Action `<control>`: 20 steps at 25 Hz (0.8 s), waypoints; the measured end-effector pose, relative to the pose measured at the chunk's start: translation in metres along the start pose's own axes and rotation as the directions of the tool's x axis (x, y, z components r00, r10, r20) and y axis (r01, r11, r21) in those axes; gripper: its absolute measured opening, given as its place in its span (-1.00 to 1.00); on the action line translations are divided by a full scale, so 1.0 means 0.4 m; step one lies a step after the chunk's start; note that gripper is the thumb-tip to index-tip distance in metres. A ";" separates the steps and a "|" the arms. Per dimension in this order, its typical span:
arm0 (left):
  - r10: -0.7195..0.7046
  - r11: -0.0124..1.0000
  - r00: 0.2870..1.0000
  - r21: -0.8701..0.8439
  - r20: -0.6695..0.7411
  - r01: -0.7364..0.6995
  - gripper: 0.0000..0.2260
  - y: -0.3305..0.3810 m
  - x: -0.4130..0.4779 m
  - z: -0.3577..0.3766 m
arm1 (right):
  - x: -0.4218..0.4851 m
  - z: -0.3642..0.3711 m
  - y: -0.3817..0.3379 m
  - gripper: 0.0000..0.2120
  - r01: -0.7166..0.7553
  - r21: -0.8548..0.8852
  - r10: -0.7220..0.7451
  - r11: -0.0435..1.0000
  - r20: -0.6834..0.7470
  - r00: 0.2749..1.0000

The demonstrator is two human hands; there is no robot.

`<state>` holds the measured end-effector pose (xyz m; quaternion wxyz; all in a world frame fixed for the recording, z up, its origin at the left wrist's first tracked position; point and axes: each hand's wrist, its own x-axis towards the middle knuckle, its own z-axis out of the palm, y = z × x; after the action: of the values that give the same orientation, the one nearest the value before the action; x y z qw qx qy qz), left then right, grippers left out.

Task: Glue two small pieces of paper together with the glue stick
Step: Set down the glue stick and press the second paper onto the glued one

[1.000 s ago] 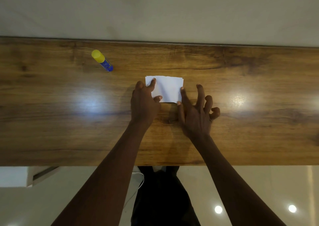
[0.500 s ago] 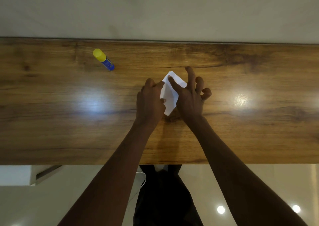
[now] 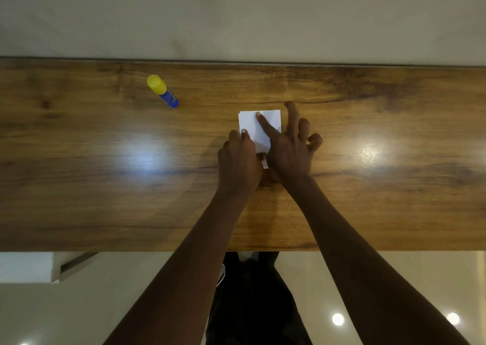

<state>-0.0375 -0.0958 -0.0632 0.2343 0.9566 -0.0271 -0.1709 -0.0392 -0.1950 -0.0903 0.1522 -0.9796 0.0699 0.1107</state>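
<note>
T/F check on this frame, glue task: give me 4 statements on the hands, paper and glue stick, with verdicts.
1. The glue stick lies capped on the table, away from both hands. True.
2. The right hand holds the glue stick. False: its index finger presses on the white paper.
3. The left hand touches the paper's left edge. True.
4. The paper lies off to the left of the glue stick. False: it lies to its right, under the hands.
</note>
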 end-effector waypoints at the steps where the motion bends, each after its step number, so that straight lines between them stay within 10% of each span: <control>1: -0.018 1.000 1.000 0.012 0.009 0.018 -0.51 0.001 0.000 -0.001 | -0.004 -0.004 0.010 -0.34 -0.050 0.015 0.050 0.999 -0.030 0.998; 11: -0.049 0.996 0.996 -0.072 -0.081 0.044 -0.69 0.014 0.015 -0.024 | 0.019 -0.029 0.019 -0.47 -0.020 0.053 0.020 0.998 0.002 1.000; 16: 0.040 0.995 0.998 -0.085 -0.055 -0.044 -0.50 -0.006 0.016 -0.021 | 0.037 -0.053 0.008 -0.41 0.179 0.049 -0.182 0.983 0.057 0.982; 20: -0.009 0.991 1.000 -0.130 0.003 0.009 -0.44 -0.009 0.017 -0.003 | 0.029 -0.041 0.003 -0.40 0.079 0.057 -0.079 0.995 -0.005 0.997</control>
<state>-0.0307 -0.0929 -0.0662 0.2955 0.9392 -0.0120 -0.1745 -0.0252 -0.2027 -0.0781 0.1843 -0.9770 0.0345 0.1012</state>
